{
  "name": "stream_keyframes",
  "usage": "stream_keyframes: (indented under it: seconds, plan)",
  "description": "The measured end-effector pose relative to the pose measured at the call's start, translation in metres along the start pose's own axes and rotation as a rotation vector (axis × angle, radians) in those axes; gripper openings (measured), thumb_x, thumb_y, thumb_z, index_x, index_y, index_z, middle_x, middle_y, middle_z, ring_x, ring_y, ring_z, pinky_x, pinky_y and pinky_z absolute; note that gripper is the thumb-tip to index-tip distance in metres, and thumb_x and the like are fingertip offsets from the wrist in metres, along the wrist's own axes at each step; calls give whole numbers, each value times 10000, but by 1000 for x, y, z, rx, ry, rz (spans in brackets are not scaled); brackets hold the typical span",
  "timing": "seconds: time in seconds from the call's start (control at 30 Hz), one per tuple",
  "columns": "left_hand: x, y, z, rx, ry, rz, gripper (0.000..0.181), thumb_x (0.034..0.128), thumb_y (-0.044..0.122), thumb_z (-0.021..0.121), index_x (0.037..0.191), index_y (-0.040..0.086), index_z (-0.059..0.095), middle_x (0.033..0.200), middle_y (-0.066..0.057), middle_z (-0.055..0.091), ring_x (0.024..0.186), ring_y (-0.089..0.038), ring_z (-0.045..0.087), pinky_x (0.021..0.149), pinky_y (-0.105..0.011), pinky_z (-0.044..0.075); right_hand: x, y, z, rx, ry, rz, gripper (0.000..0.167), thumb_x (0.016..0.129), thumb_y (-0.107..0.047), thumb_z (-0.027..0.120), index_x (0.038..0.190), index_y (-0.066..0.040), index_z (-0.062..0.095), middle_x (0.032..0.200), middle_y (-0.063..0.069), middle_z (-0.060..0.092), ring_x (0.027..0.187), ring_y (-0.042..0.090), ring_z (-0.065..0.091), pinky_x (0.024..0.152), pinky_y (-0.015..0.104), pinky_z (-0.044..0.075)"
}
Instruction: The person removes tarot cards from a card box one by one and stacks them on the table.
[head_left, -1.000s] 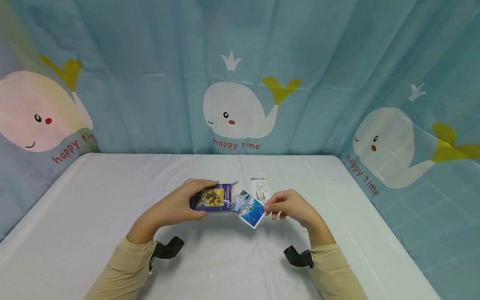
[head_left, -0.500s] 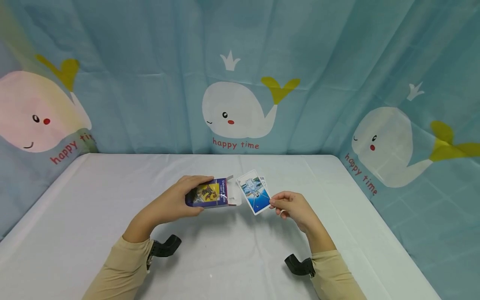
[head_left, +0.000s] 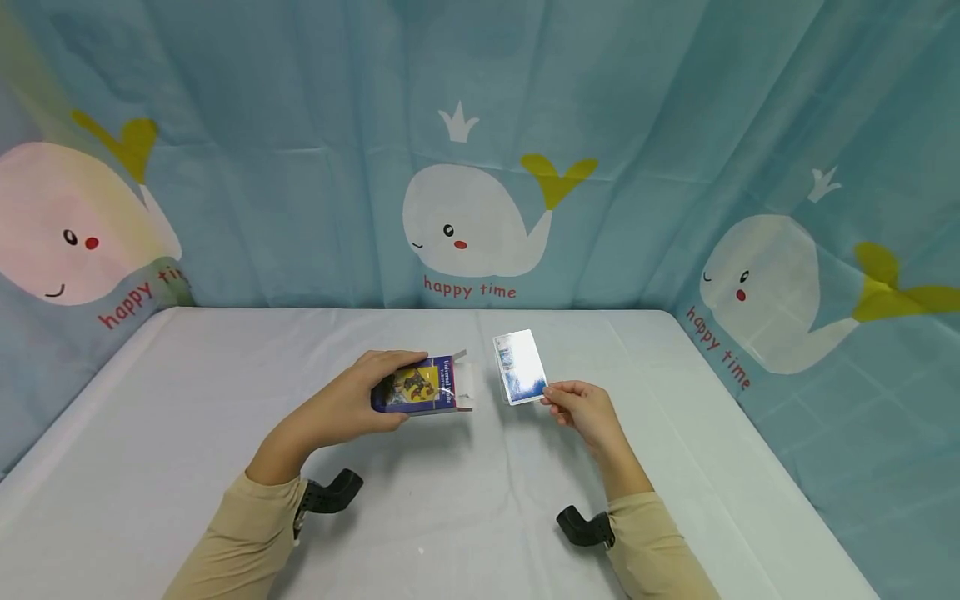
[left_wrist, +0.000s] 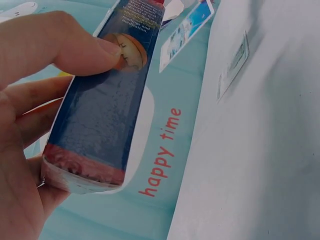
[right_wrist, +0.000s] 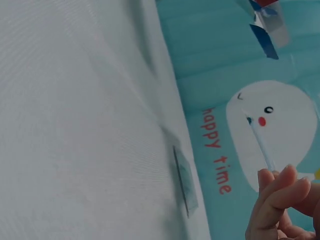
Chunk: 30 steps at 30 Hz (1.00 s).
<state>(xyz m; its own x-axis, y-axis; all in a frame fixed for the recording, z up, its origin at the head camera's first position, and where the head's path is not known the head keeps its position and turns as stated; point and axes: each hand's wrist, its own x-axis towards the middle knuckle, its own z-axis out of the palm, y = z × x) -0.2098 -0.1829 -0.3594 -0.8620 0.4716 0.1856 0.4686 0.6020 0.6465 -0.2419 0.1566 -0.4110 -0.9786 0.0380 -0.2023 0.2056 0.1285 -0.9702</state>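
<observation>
My left hand [head_left: 352, 400] grips a blue tarot card box [head_left: 420, 386] between thumb and fingers, its unfolded end flap [head_left: 464, 385] facing right. In the left wrist view the thumb presses on the narrow side of the box [left_wrist: 100, 120]. Pinched at one corner by my right hand [head_left: 588, 412] is a blue and white picture card [head_left: 521, 367], held above the table and apart from the box. Seen nearly edge-on in the right wrist view is that held card [right_wrist: 261, 145]. A second card [left_wrist: 234, 66] lies on the table, mostly hidden behind the held card in the head view.
A white cloth covers the table [head_left: 420, 517]. Behind it hangs a blue curtain [head_left: 300, 167] printed with whales. Black curved mounts [head_left: 333, 492] project from both wrists.
My right hand has drawn the picture card out of the box and moved it up and to the right, over the card on the table. The box has shifted slightly left.
</observation>
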Motion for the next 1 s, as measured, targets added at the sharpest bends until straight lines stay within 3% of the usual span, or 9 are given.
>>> stream_keyframes:
  seconds: [0.5, 0.73, 1.0]
  plan:
    - [1, -2, 3, -7, -13, -2, 734, 819, 128, 762, 1488, 167, 465, 1478, -120, 476, 1251, -287, 445, 941, -464, 459, 23, 14, 10, 88, 112, 100, 256, 941, -65, 635, 1130, 105, 660, 720, -38, 692, 626, 25, 563, 557, 147, 445]
    - [1, -1, 5, -10, -19, -7, 733, 814, 105, 760, 1485, 145, 468, 1472, -131, 481, 1254, -299, 449, 941, -469, 457, 29, 18, 16, 100, 139, 161, 273, 925, -67, 657, 1149, 88, 664, 733, -15, 692, 619, 25, 567, 554, 146, 448]
    - [2, 2, 6, -13, -26, 2, 730, 810, 90, 756, 1481, 127, 469, 1455, -142, 490, 1251, -306, 450, 937, -467, 456, 31, 20, 19, 129, 151, 171, 266, 919, -33, 649, 1141, 113, 661, 696, -2, 684, 586, 27, 557, 527, 141, 432]
